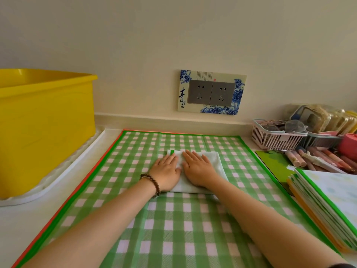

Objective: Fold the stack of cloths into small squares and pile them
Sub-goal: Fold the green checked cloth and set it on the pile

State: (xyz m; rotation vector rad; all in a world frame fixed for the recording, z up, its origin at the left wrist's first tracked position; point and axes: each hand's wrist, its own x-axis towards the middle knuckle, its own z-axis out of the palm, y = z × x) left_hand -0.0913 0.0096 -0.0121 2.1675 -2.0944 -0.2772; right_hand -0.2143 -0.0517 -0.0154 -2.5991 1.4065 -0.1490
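A white cloth [214,161], folded into a small rectangle with a green loop at its far left corner, lies in the middle of a spread green-and-white checked cloth [173,219]. My left hand [167,172] and my right hand [198,169] press flat on the folded cloth side by side, fingers straight and pointing away from me. A bead bracelet is on my left wrist. A stack of flat cloths [328,206] with green and orange edges sits at the right edge of the counter.
A large yellow tub [46,128] stands on a white tray at the left. At the back right are a pink basket [276,139] with clutter, several pens [318,159] and a green mat. A wall socket [211,92] is behind.
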